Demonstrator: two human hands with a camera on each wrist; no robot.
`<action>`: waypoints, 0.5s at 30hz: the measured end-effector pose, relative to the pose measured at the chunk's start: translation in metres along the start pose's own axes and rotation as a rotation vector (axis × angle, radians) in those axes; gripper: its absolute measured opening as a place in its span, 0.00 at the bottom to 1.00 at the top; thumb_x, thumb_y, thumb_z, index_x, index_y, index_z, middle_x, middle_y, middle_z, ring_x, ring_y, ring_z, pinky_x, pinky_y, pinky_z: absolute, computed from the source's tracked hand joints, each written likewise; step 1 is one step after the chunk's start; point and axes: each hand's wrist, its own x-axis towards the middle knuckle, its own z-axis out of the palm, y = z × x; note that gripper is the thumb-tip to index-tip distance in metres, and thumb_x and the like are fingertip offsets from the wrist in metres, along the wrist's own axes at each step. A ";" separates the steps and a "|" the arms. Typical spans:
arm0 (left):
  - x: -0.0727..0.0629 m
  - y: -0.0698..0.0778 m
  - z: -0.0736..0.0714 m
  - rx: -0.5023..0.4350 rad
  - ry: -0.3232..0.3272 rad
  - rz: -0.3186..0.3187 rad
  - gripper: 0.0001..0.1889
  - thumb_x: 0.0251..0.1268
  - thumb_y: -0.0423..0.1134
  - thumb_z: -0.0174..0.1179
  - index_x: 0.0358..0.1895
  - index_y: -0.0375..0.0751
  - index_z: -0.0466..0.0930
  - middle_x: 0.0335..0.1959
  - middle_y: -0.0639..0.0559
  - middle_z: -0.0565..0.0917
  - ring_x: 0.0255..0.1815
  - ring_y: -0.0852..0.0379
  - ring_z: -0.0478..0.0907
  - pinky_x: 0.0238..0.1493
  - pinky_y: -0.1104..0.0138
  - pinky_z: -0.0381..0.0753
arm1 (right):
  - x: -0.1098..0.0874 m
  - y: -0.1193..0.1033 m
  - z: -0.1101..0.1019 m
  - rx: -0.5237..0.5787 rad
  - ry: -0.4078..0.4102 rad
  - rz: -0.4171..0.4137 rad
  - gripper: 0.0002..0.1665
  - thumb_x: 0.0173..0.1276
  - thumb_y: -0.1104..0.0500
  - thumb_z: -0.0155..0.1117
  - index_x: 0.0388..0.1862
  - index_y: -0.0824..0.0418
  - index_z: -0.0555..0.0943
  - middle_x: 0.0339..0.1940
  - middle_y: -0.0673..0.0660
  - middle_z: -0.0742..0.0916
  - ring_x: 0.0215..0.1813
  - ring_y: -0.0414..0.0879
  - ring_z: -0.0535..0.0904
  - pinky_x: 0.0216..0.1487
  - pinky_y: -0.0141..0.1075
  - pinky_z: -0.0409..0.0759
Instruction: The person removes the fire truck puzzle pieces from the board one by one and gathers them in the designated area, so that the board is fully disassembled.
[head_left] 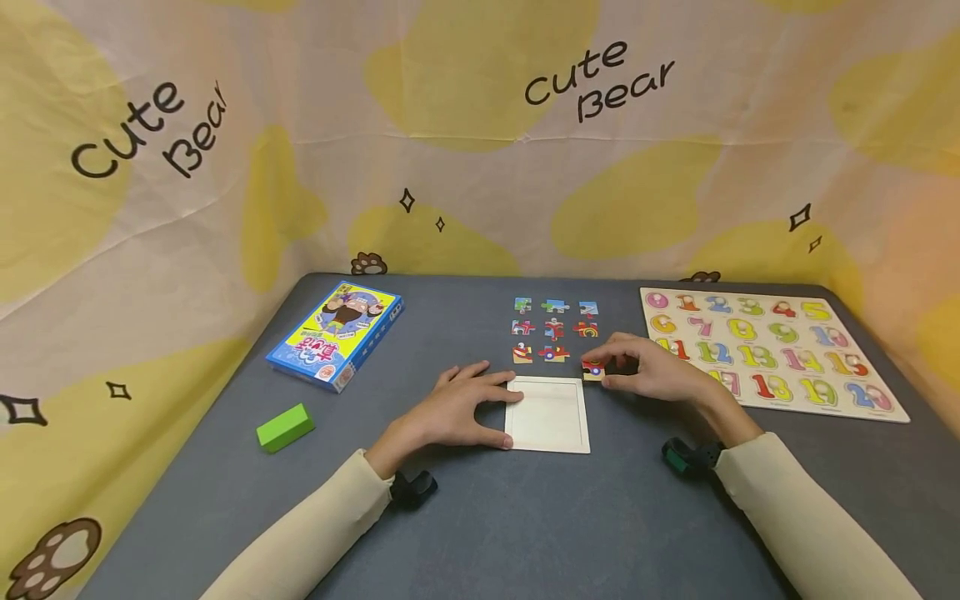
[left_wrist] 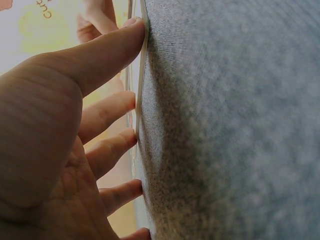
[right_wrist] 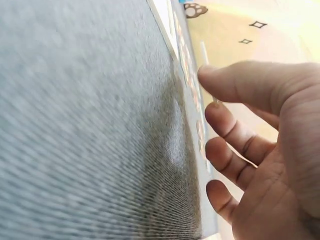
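A white square puzzle frame (head_left: 547,417) lies on the grey table. My left hand (head_left: 461,408) rests at its left side, fingers spread, thumb and fingertips touching the edge; the left wrist view shows the thumb (left_wrist: 115,52) against that thin edge. My right hand (head_left: 652,371) pinches a small red and yellow jigsaw piece (head_left: 593,371) between thumb and fingers, by the frame's top right corner. In the right wrist view the piece (right_wrist: 205,54) shows edge-on, raised off the table. Behind the frame, several jigsaw pieces (head_left: 554,329) lie in rows, slightly apart.
A pale number board (head_left: 772,333) lies at the right, partly behind my right hand. At the left are a blue and yellow box (head_left: 337,333) and a green block (head_left: 285,427). A printed cloth (head_left: 480,167) hangs behind the table (head_left: 510,533).
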 end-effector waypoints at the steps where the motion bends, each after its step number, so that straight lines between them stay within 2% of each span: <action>1: 0.000 0.000 0.000 0.001 0.001 0.001 0.36 0.58 0.60 0.72 0.71 0.63 0.75 0.80 0.59 0.64 0.85 0.40 0.48 0.77 0.33 0.42 | 0.001 0.001 -0.001 -0.014 0.006 0.001 0.23 0.68 0.61 0.72 0.62 0.55 0.84 0.43 0.50 0.83 0.42 0.46 0.72 0.43 0.35 0.72; 9: 0.000 0.000 0.001 0.010 0.007 -0.002 0.35 0.57 0.61 0.72 0.71 0.63 0.76 0.80 0.59 0.64 0.85 0.41 0.49 0.77 0.34 0.43 | 0.011 0.006 -0.004 -0.148 0.061 -0.033 0.21 0.66 0.63 0.72 0.59 0.57 0.86 0.44 0.52 0.86 0.41 0.46 0.69 0.44 0.38 0.65; 15: 0.001 -0.001 0.001 0.005 0.003 -0.001 0.35 0.58 0.61 0.72 0.71 0.63 0.75 0.80 0.59 0.64 0.85 0.40 0.49 0.77 0.34 0.43 | 0.016 0.008 -0.002 -0.208 0.078 -0.005 0.21 0.63 0.64 0.73 0.56 0.55 0.87 0.45 0.53 0.87 0.42 0.47 0.70 0.44 0.41 0.60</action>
